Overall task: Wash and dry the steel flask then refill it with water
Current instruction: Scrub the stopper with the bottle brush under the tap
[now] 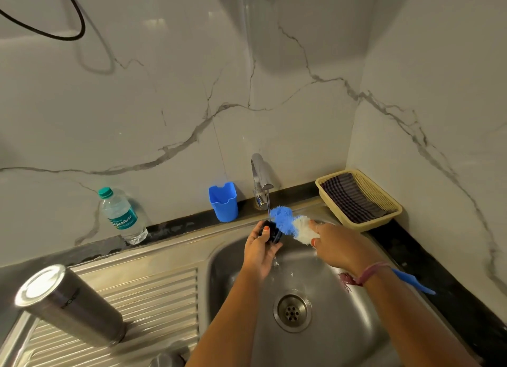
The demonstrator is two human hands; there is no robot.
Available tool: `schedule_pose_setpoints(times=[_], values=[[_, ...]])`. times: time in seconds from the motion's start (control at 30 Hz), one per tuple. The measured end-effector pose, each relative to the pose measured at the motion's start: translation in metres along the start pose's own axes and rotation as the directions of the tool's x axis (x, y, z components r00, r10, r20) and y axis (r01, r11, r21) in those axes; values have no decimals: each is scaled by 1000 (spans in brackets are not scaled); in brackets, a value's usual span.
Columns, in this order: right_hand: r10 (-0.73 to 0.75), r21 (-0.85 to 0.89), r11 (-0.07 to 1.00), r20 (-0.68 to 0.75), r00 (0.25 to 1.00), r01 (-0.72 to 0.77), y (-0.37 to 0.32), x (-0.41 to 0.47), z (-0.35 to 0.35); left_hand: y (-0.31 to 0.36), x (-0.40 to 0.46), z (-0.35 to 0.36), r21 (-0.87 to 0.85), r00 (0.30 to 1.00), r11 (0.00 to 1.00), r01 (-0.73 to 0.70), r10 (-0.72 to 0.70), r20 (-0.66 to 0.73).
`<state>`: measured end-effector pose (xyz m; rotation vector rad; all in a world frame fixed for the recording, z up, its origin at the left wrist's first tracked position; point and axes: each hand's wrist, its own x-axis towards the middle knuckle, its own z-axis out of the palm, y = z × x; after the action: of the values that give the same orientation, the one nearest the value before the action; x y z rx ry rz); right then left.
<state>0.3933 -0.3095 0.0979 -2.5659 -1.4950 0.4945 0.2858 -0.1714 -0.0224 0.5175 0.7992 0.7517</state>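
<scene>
**Scrubbing the flask cap under the running tap**

Over the sink (343,325), the left hand (259,250) grips a small dark cap (272,231), fingers (264,229) curled round it, directly beneath the thin stream falling from the chrome tap (262,180). The right hand (336,247) holds a bottle brush (290,222) just behind its head, fingers wrapped about the shaft; the blue-and-white bristles press against the cap, while the blue handle runs back under the wrist and juts out to the right (a pinkish thread band circles that wrist).

The steel flask (68,302) stands inverted on the ridged draining board (153,298) at lower left — base uppermost, well apart from both hands.

Along the dark table (175,225) by the marble wall: a plastic water bottle (120,216) with a green top at left, a blue plastic holder (223,200) just left of the tap, and a cream basket (384,199) holding a dark checked cloth (351,196) in the right corner.
</scene>
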Motion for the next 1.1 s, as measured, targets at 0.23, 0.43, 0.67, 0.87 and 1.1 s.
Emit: schedule_pose_setpoints(times=[0.23, 0.43, 0.67, 0.87, 1.1], values=[[-7, 74, 997, -24, 1000, 9, -5, 0, 13, 1, -1, 5, -123, 999, 992, 17, -20, -27], [26, 58, 998, 1, 1000, -26, -5, -2, 14, -2, -7, 4, -118, 1000, 993, 10, -12, -14], [-19, 178, 984, -23, 1000, 23, 2, -3, 14, 1, -1, 0, -79, 1000, 997, 13, -15, -23], [35, 191, 981, -63, 997, -22, 5, -10, 13, -4, -2, 1, -217, 997, 974, 68, -61, 41], [-27, 98, 995, -63, 998, 33, 0, -18, 7, -1, 3, 6, -156, 998, 986, -53, 56, 16]])
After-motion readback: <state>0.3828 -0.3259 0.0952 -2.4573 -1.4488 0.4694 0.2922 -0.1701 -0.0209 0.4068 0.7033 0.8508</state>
